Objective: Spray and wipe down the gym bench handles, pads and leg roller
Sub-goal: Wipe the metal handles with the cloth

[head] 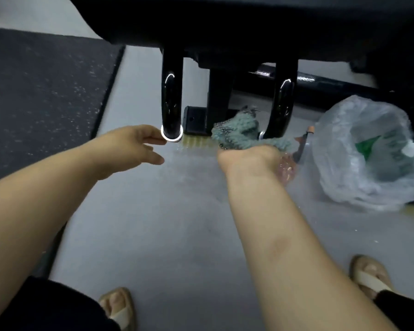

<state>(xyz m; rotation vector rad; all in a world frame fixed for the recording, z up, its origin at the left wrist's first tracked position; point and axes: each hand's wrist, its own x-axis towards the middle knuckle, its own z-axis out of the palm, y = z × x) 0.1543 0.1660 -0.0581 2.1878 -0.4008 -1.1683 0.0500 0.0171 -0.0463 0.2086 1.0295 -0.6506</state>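
The cloth (pixel 239 134) hides the right hand's (pixel 249 161) fingers; the bottle (pixel 300 149) behind is blurred, mostly hidden; the bench pad (pixel 225 20) runs off the top edge

1. The light is dim and cool; the bench underside (pixel 225 20) at the far top is almost black.
2. Bright glare streaks sit on the glossy black handles (pixel 171 96).
3. Motion blur softens the cloth (pixel 237 132) and the plastic bag (pixel 368 158) at right.
4. Wide-angle distortion bends the edges.

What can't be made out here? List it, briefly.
Head view:
- Spray bottle: mostly behind the right hand, blurred.
- Bench pad: dark, cut off by the top edge.
- Plastic bag contents: blurred through the film.
- Grip of the right hand: covered by the cloth.
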